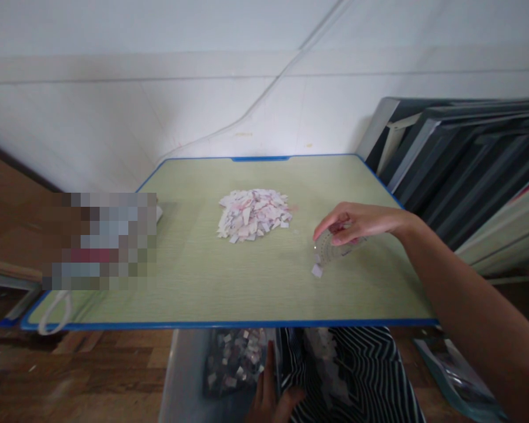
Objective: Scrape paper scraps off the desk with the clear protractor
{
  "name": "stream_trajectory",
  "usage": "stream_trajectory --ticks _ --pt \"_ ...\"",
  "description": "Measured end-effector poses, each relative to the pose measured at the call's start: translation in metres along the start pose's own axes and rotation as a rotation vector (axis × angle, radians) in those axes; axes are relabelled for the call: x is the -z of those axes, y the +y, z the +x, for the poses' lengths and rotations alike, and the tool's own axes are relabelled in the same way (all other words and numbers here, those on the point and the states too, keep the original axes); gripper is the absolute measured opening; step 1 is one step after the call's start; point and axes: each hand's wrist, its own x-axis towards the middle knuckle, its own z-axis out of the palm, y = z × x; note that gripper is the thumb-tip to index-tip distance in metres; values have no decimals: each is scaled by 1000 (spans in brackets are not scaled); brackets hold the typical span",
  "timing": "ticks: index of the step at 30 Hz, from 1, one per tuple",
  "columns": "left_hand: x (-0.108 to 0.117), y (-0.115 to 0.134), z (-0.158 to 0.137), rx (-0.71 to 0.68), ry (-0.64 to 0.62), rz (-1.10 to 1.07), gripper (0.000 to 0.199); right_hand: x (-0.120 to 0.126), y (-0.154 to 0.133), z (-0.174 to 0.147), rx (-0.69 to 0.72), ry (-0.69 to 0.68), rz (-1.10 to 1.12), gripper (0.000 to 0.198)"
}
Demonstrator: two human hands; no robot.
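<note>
My right hand (350,226) is over the right part of the tabletop, fingers curled and pinching a clear plastic protractor (335,244) with fine dark markings. A small pale paper piece (317,271) lies on the tabletop just below the protractor's edge. To the left of this hand, a heap of small torn white and pinkish paper pieces (253,214) sits mid-table. Below the table's front edge, my left hand (271,393) rests at the right side of a translucent bin (183,376), its fingers stretched out and thumb apart. Similar paper pieces (238,355) lie inside the bin.
The pale green folding table (194,294) has a blue rim. A blurred-out object (110,241) is on its left, with a white loop (55,314) hanging at the corner. Dark flat panels (467,153) lean at the right. A cable (264,94) crosses the wall.
</note>
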Motion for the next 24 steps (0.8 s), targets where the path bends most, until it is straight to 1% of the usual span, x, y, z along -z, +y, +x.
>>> stream_trajectory --ticks 3,7,10,12,13,15,17,19,21,24 --pt "2 -4 -2 -28 17 -45 46 -4 -3 3 -12 -39 0 35" --pt "5 -7 -3 -54 48 -98 48 -14 -10 6 -8 -162 -40 35" --pt "5 -6 -2 -38 14 -66 45 -20 -16 7 3 -269 -61 34" --pt "4 -5 -1 -22 -23 -18 46 -21 -19 5 43 -299 -82 33" --pt "4 -5 -1 -16 -34 1 48 -20 -20 4 68 -291 -98 33" --pt "3 -7 -1 -11 -49 -4 49 -15 -19 0 101 -225 -125 33" --pt "3 -10 -1 -9 -96 -71 47 -9 -17 -4 90 -125 -121 34" --pt "4 -14 -2 4 -187 -166 47 -3 -12 -7 61 -25 -91 34" --pt "5 -16 -2 16 -157 -196 48 1 -6 -7 40 51 -50 33" --pt "6 -15 -1 -15 -123 -181 47 4 2 -6 20 133 -4 33"
